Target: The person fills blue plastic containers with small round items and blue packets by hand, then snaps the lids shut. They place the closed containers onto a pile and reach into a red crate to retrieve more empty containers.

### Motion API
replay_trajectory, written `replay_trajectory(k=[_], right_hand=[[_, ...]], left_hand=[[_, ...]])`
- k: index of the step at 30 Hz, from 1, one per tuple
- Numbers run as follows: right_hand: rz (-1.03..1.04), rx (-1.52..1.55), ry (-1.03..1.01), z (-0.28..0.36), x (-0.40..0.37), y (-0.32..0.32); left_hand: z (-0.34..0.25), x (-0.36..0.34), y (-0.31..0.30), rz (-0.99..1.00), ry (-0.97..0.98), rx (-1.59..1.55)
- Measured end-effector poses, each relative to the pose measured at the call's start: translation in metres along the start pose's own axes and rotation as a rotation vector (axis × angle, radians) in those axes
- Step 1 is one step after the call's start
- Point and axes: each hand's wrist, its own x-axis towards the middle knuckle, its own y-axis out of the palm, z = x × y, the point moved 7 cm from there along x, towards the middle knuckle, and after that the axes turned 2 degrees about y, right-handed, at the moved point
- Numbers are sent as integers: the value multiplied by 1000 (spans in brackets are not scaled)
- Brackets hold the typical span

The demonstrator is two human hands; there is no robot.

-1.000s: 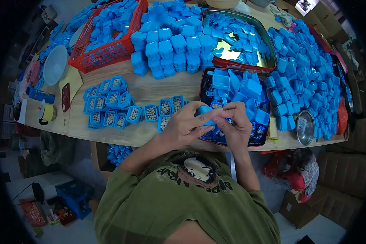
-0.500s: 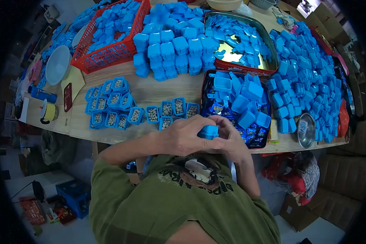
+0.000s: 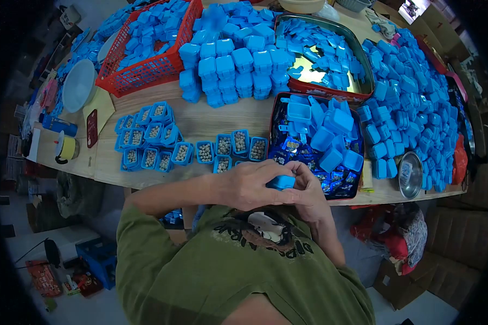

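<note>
My left hand [image 3: 248, 185] and my right hand [image 3: 308, 190] meet just past the table's front edge, both closed on one small blue box [image 3: 281, 182]. The box's top shows between the fingers; its underside is hidden. Beyond my left hand stand open blue cups filled with small pale balls [image 3: 239, 142]. More such cups are grouped to the left [image 3: 153, 131]. A tray [image 3: 358, 187] beside my right hand holds blue wrapped packets and several empty blue containers [image 3: 298, 112].
Stacked blue boxes [image 3: 243, 60] stand behind the cups, beside a red basket [image 3: 141, 76] of blue pieces. A second tray [image 3: 331, 96] holds flat blue pieces. On the right lie a large pile of blue boxes [image 3: 412, 108] and a metal bowl [image 3: 410, 174].
Both hands have shifted slightly right and down with the blue box, which is tilted differently between the fingers. The table view has moved slightly; the objects on it look the same.
</note>
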Motion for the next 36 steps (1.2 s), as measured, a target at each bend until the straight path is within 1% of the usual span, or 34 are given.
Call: replay_trajectory(k=[1, 2, 3, 4, 5, 7, 8, 10, 11, 13, 14, 16, 17, 19, 20, 22, 23, 25, 26, 28, 29, 31, 32, 34, 35, 36], right_hand=[[6, 14, -1, 2, 1, 1], [8, 13, -1, 2, 4, 1], [-71, -11, -36, 4, 9, -3], [-151, -34, -71, 4, 12, -8], [-151, -31, -76, 3, 16, -7], [-124, -5, -305, 17, 22, -1], [-127, -2, -311, 15, 25, 5], [-147, -234, -532, 27, 22, 20], [-148, -236, -532, 28, 23, 19], [-221, -197, -535, 31, 24, 13], [-219, -198, -538, 34, 23, 11], [-233, -363, -489, 42, 16, 2], [-240, -361, -492, 50, 11, -3], [-142, -703, -420, 56, 7, 4], [-149, -699, -414, 58, 6, 5], [-33, -1023, -502, 61, 6, 23], [-26, -1025, -503, 59, 7, 25], [-135, -890, -513, 57, 8, 21], [-132, -890, -515, 53, 10, 22], [-274, -685, -668, 57, 5, 12], [-276, -685, -666, 57, 5, 11], [-330, -934, -909, 67, -5, 20], [-326, -936, -910, 67, -6, 21], [-374, -919, -924, 70, -10, 20], [-362, -920, -924, 72, -11, 21], [-264, -561, -734, 66, -3, 8]], left_hand=[[2, 1, 0, 0, -1, 0], [9, 2, -3, -61, -47, -49], [15, 2, -5, -120, -93, -99], [15, 1, 0, -117, -93, -100], [27, -3, -3, -271, -228, -209], [49, -19, 2, -575, -481, -433], [50, -16, 9, -569, -478, -435], [71, -30, 27, -1136, -603, -1221], [71, -29, 33, -1137, -602, -1223], [73, -32, 43, -1237, -585, -1338], [73, -34, 41, -1237, -581, -1337], [72, -36, 34, -996, -666, -1125], [74, -41, 25, -989, -667, -1130], [65, -31, 13, -464, -654, -804], [64, -31, 7, -460, -659, -811], [62, -30, 10, -167, -815, -619], [60, -29, 6, -173, -816, -615], [61, -30, 5, -211, -903, -744], [62, -31, 7, -212, -903, -742], [59, -31, 4, -270, -794, -479], [58, -31, 10, -270, -794, -482], [55, -29, 9, -384, -758, -370], [53, -27, 11, -388, -757, -368], [42, -21, 6, -453, -636, -237], [42, -21, 4, -462, -639, -229], [36, -16, 1, -430, -533, -166]])
